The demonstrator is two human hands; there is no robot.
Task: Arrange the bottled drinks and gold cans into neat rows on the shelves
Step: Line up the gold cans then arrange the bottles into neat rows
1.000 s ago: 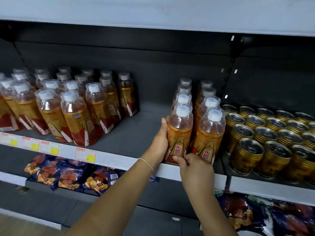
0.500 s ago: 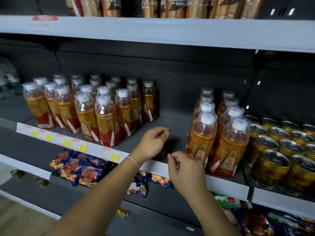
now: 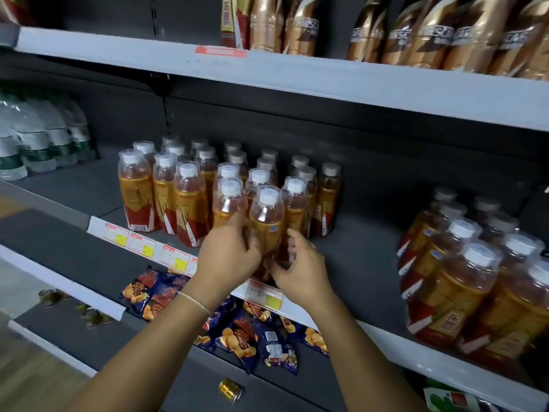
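1. At far left, clear plastic water bottles with green labels [image 3: 35,138] are standing at the back of the grey middle shelf [image 3: 74,188].
2. Next, a cluster of clear plastic amber drink bottles with white caps [image 3: 166,191] is standing in uneven rows near the shelf's white front edge [image 3: 142,242].
3. Lower down, a small gold metal can [image 3: 230,389] is lying on its side.
4. The left hand [image 3: 228,257] is wrapping its fingers round the left side of the front bottle [image 3: 267,215], which is standing upright at the cluster's front, close to the edge.
5. The right hand [image 3: 300,272] is curling its fingers against that bottle's right side, thumb low near the base.
6. The front bottle is probably full and fairly heavy, with a slick film label and thin walls that give slightly; mid-body is looking like the safest hold.
7. Bare shelf is lying open to the right, offering sliding room, though a forward nudge could tip the bottle over the edge.
8. At far right, a second group of matching bottles [image 3: 463,281] is standing well apart.
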